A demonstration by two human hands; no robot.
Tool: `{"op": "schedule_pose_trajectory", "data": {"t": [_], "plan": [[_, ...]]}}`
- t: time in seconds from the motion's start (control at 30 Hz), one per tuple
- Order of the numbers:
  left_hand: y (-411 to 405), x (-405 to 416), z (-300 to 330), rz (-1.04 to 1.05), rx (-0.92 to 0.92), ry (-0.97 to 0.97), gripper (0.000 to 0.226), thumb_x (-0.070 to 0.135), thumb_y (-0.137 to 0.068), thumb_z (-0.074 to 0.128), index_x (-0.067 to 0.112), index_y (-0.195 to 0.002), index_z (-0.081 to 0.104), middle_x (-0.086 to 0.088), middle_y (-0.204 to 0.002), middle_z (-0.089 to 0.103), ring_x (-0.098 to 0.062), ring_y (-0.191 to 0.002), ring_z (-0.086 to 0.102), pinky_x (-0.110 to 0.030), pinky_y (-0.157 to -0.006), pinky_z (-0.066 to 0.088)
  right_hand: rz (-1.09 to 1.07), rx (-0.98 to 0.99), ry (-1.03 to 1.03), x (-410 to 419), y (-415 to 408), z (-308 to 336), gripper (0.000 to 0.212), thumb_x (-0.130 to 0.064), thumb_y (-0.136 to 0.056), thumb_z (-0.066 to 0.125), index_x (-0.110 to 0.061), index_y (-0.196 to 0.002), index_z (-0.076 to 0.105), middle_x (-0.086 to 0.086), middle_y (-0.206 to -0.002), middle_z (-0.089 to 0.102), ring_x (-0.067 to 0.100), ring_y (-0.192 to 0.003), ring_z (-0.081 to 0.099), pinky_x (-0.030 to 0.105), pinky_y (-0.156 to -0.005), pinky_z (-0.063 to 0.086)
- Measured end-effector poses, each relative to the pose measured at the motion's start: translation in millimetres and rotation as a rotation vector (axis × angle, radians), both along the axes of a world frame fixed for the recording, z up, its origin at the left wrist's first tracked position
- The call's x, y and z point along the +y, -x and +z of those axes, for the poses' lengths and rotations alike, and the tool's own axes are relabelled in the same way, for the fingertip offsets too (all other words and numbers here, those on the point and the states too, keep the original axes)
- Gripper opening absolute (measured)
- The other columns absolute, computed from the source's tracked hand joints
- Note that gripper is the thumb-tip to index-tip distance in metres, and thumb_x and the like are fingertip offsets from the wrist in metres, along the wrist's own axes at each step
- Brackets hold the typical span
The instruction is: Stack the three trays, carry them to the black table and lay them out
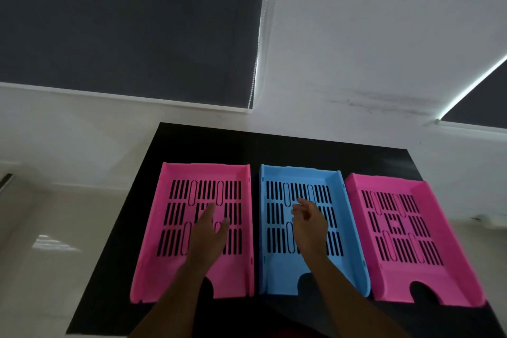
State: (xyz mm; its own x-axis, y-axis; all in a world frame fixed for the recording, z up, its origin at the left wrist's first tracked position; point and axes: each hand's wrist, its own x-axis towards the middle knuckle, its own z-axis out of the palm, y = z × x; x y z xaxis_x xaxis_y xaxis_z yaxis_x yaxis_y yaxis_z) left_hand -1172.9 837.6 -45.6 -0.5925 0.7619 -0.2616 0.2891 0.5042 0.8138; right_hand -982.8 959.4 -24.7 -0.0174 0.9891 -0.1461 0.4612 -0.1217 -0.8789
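Observation:
Three slotted letter trays lie side by side on the black table (208, 143). A pink tray (153, 250) is on the left, a blue tray (270, 271) in the middle, and a second pink tray (444, 230) on the right, turned slightly. My left hand (210, 230) hovers over the left pink tray, fingers spread and empty. Over the blue tray floats my right hand (308, 221), fingers loosely curled and apart, holding nothing. Whether either hand touches a tray is unclear.
A white wall with dark roller blinds (123, 22) rises behind the table. Pale glossy floor (49, 255) lies to the left of the table. The table's left edge runs close beside the left pink tray.

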Motion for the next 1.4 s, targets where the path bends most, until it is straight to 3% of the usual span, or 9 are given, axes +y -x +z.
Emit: {"op": "schedule_pose_trajectory", "data": {"t": [0.27,0.43,0.57,0.7,0.77,0.9,1.03,1.2,1.4], "plan": [[-65.7,26.7,-9.0,-0.22,-0.16,0.065,0.086,0.036,-0.093,0.062,0.022,-0.157,0.006,-0.014,-0.158,0.035,-0.033,-0.141,0.042,-0.047,-0.116,0.028,-0.156,-0.299,-0.074,20.1,-98.0,-18.6,0.04,-0.009,-0.092,0.064,-0.002,-0.13,0.057,0.019,-0.124,0.06,0.041,-0.116,0.06,0.058,-0.092,0.057],[-80.0,42.0,-11.9,-0.185,-0.129,0.062,0.086,0.02,-0.095,0.06,0.021,-0.157,0.0,-0.015,-0.162,0.024,-0.027,-0.14,0.042,-0.037,-0.113,0.034,-0.133,-0.642,0.093,32.7,-146.6,-32.8,0.079,-0.039,-0.092,0.065,-0.003,-0.154,0.033,0.021,-0.158,0.038,0.04,-0.145,0.036,0.058,-0.117,0.033],[-89.1,50.0,-13.8,-0.173,-0.126,0.088,0.077,0.013,-0.099,0.053,0.017,-0.158,0.004,-0.028,-0.134,0.057,-0.002,-0.055,0.058,-0.021,-0.058,0.055,-0.068,-0.43,0.188,38.0,-159.3,-41.4,0.068,-0.038,-0.097,0.059,-0.008,-0.153,0.035,0.017,-0.151,0.049,0.037,-0.136,0.051,0.058,-0.109,0.046],[-96.0,55.7,-7.7,-0.213,-0.068,0.112,0.072,0.011,-0.1,0.051,0.012,-0.157,0.007,-0.044,-0.11,0.06,0.001,-0.042,0.057,-0.013,-0.048,0.052,-0.023,-0.372,0.147,45.8,-158.2,-38.8,0.062,-0.028,-0.101,0.054,-0.013,-0.156,0.031,0.012,-0.155,0.046,0.033,-0.139,0.049,0.052,-0.112,0.043],[-98.5,59.1,-6.2,-0.195,-0.044,0.122,0.07,0.013,-0.101,0.05,0.012,-0.157,0.008,-0.043,-0.108,0.061,0.002,-0.043,0.058,-0.013,-0.049,0.05,-0.008,-0.337,0.129,48.3,-158.7,-40.2,0.059,-0.024,-0.102,0.053,-0.014,-0.156,0.032,0.012,-0.152,0.05,0.032,-0.134,0.054,0.047,-0.107,0.046],[-100.7,66.6,-5.6,-0.19,0.005,0.127,0.07,0.012,-0.101,0.05,0.012,-0.157,0.008,-0.047,-0.127,0.049,-0.036,-0.099,0.069,-0.044,-0.084,0.058,0.023,-0.301,0.103,51.4,-161.5,-46.5,0.057,-0.018,-0.102,0.052,-0.015,-0.156,0.034,0.012,-0.139,0.061,0.027,-0.119,0.065,0.045,-0.099,0.054],[-103.4,77.3,-5.9,-0.182,-0.003,0.144,0.07,0.011,-0.101,0.048,0.013,-0.158,0.007,-0.04,-0.112,0.062,-0.003,-0.058,0.067,-0.019,-0.055,0.057,0.064,-0.256,0.148,56.3,-166.6,-50.8,0.059,-0.013,-0.103,0.049,-0.02,-0.158,0.029,0.01,-0.084,0.063,0.01,-0.061,0.053,0.023,-0.053,0.054],[-107.2,85.9,-5.7,-0.163,0.0,0.149,0.07,0.008,-0.101,0.048,0.014,-0.158,0.007,-0.002,-0.063,0.049,-0.003,-0.032,0.041,-0.013,-0.037,0.04,0.074,-0.263,0.131,68.3,-164.6,-50.3,0.061,-0.008,-0.104,0.045,-0.018,-0.159,0.022,-0.002,-0.075,0.05,0.004,-0.055,0.044,0.012,-0.039,0.039],[-108.3,99.7,-3.2,-0.162,0.001,0.155,0.07,0.008,-0.101,0.046,0.013,-0.158,0.005,-0.042,-0.114,0.059,-0.001,-0.044,0.056,-0.011,-0.04,0.042,0.101,-0.291,0.147,84.0,-159.2,-49.5,0.063,-0.002,-0.103,0.043,-0.015,-0.16,0.021,0.0,-0.095,0.05,-0.001,-0.061,0.043,0.01,-0.043,0.039]]}}
